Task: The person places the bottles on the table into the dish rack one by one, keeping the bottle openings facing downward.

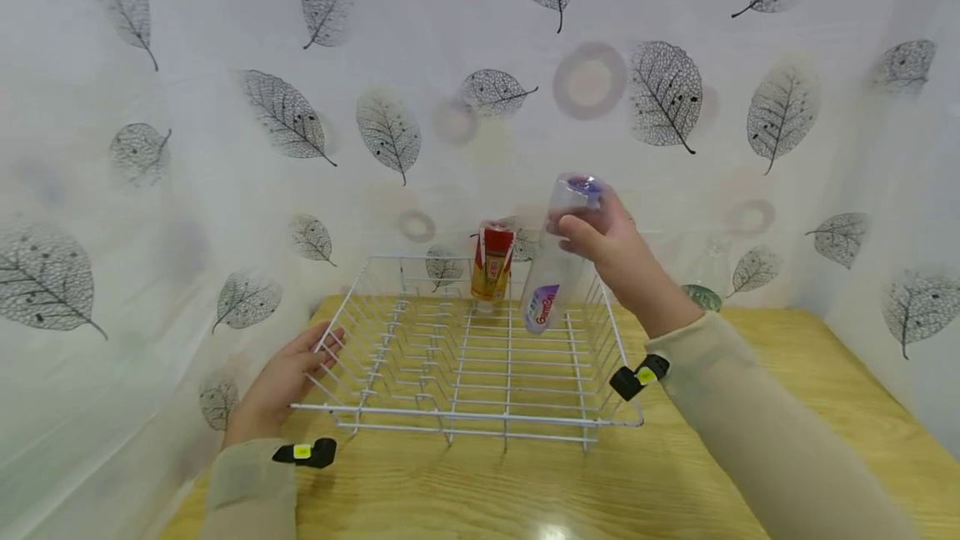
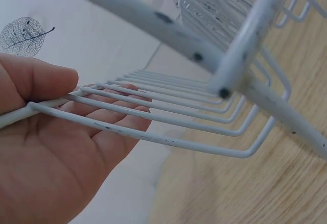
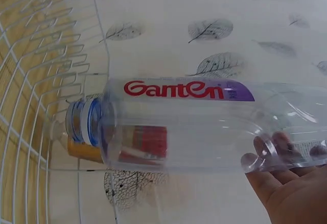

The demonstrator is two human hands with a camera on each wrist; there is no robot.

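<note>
My right hand (image 1: 607, 244) grips a clear plastic bottle (image 1: 551, 273) near its base. It is tilted neck-down over the right rear of a white wire dish rack (image 1: 506, 417). In the right wrist view, the bottle's red lettering on purple faces up, and a blue ring (image 3: 93, 122) circles its neck. My left hand (image 1: 288, 373) holds the rack's left side. In the left wrist view, the thumb (image 2: 53, 81) lies over the top wire while the fingers extend behind the side wires. A red and yellow bottle (image 1: 492, 261) stands neck-down at the rack's back.
Under the rack is a wooden table (image 1: 420, 490). Another clear bottle with a green part (image 1: 702, 297) stands beyond the right forearm, partly hidden by it. A white sheet with leaf prints (image 1: 450, 23) hangs behind and along both sides.
</note>
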